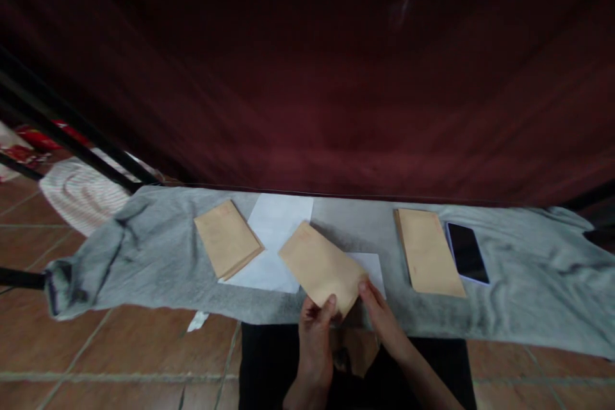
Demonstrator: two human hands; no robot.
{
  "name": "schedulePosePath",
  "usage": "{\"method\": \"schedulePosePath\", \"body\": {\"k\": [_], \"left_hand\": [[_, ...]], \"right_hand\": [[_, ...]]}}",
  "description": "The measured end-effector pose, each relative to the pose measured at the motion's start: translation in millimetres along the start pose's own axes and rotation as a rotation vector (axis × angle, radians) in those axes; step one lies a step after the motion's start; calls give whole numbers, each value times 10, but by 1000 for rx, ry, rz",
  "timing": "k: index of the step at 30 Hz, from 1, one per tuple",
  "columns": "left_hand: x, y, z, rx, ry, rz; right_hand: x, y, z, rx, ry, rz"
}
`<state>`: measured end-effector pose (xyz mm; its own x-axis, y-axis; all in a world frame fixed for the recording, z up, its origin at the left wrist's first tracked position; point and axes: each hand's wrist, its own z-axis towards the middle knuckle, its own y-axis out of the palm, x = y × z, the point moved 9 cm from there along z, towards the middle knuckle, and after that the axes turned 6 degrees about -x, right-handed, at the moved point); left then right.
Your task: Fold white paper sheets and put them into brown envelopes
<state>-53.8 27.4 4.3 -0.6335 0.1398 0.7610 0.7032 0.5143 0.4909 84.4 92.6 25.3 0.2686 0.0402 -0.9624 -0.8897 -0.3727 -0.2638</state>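
Observation:
A tan paper envelope (327, 262) is tilted above the near edge of the grey cloth. My left hand (317, 323) grips its lower edge, thumb on top and fingers underneath. At its right corner, my right hand (377, 304) pinches the paper between thumb and fingers. Partly under the envelope lies a small white sheet (372, 264), and a larger white sheet (273, 224) is spread to the left. On that larger sheet's left side rests a small stack of tan envelopes (225, 237). Another stack of envelopes (427, 253) lies to the right of my hands.
A dark phone with a pale edge (467, 253) lies beside the right stack. Grey cloth (163, 237) covers the narrow surface, with a dark red curtain (312, 109) behind it. Black bars (72, 128) stand at left. A white scrap (197, 321) is on the tiled floor (144, 352).

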Motion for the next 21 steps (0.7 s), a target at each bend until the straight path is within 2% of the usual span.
{"method": "schedulePosePath", "body": {"k": [3, 5, 7, 9, 10, 11, 12, 14, 15, 17, 19, 21], "left_hand": [[-80, 118, -40, -51, -27, -36], [-122, 129, -73, -107, -64, 8], [-235, 81, -141, -175, -169, 134], [-369, 28, -256, -295, -300, 321], [-385, 8, -312, -361, -317, 435], [-332, -1, -346, -409, -267, 563], [-209, 12, -361, -438, -149, 708], [166, 146, -398, -456, 227, 1030], [316, 272, -441, -495, 414, 1199], [481, 485, -477, -553, 676, 1519], [546, 610, -426, -586, 799, 1747], [582, 669, -360, -625, 831, 1839]], "right_hand": [[36, -23, -102, 50, 145, 221], [53, -32, -130, 67, 207, 313], [69, -64, -138, 65, 247, 359], [81, -120, -138, 38, 268, 369], [81, -159, -136, 24, 266, 365], [75, -203, -134, 11, 257, 356], [66, -240, -132, -7, 244, 341], [44, -276, -133, -62, 228, 318], [32, -270, -136, -101, 226, 327], [-2, -228, -149, -180, 227, 381], [-44, -203, -166, -220, 222, 436], [-68, -204, -189, -235, 222, 466]]}}
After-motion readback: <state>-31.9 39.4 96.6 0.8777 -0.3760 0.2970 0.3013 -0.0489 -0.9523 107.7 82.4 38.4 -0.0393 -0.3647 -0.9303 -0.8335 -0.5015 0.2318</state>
